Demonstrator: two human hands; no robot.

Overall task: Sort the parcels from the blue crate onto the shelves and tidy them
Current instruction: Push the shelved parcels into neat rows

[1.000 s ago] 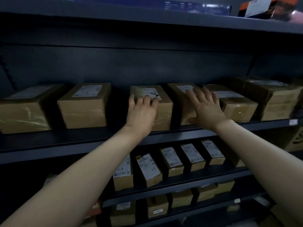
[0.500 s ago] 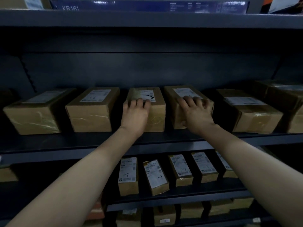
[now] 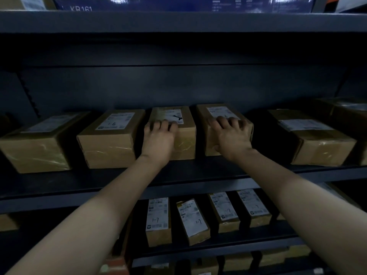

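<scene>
- On the top shelf [image 3: 178,21], a blue box [image 3: 158,3] is cut off by the upper edge of the head view. "KB161" can be read on it, and the rest of the print is blurred.
- Six parcels are counted along the middle shelf [image 3: 178,176], all set back from its front edge.
- The first parcel [image 3: 37,141] lies toward the left end, with a label too dim to read.
- The second parcel [image 3: 111,137] is marked "1-6".
- The third parcel [image 3: 178,133] is gripped by the left hand [image 3: 158,135]. The fingers are curled over its top front edge and the lower part of its label is covered.
- The fourth parcel [image 3: 218,116], just beside the third but apart from it, is held by the right hand [image 3: 230,133]. The fingers are bent onto its top and much of its front face is hidden.
- The fifth parcel [image 3: 317,139] lies well apart, toward the right end.
- The sixth parcel [image 3: 347,114] is cut off at the right end and lost in shadow.
- On the lower shelf [image 3: 218,251], four narrow parcels [image 3: 158,221] are seen whole. "1-7" can be read on the left two. A fifth is mostly hidden behind the right forearm.
- On the lowest level, the bottom parcels [image 3: 238,262] are too dark and too cut off to be counted.
</scene>
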